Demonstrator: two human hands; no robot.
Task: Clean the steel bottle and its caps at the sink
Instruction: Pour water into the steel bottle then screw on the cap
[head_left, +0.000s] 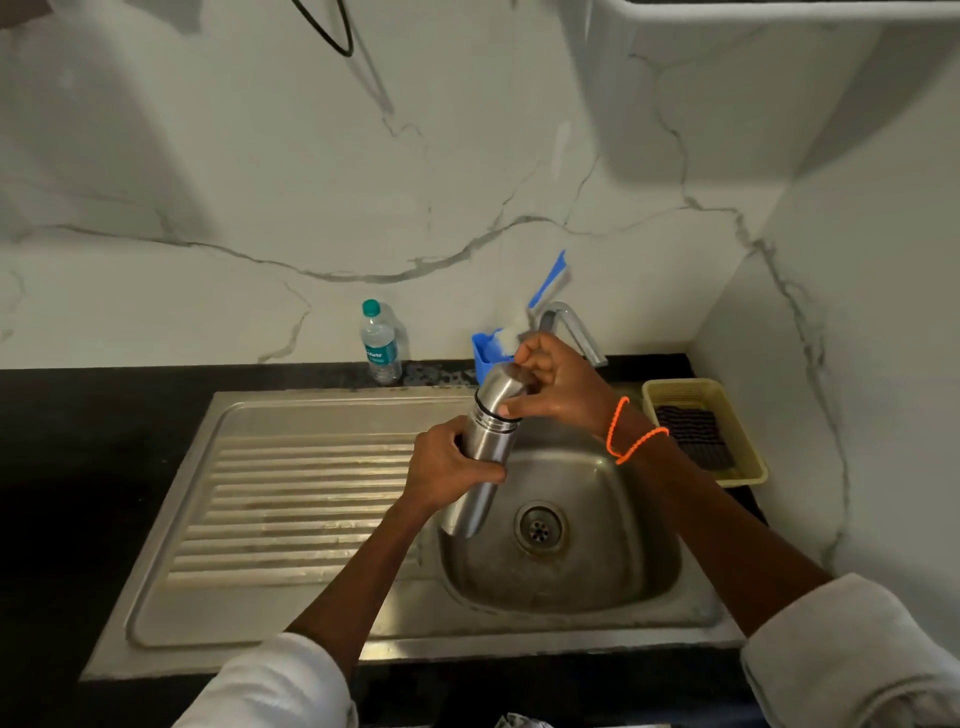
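A tall steel bottle is held tilted over the left side of the sink bowl, its domed steel cap pointing up and away from me. My left hand is wrapped around the bottle's middle. My right hand grips the cap from the right, thumb and fingers closed on it. The cap sits on the bottle, with dark rings showing at the joint. The bottle's base hangs above the bowl, left of the drain.
A steel tap stands behind my right hand. A blue holder with a brush sits at the wall, and a clear plastic water bottle to its left. A yellow basket holding a dark scrubber lies right. A ribbed drainboard spreads left.
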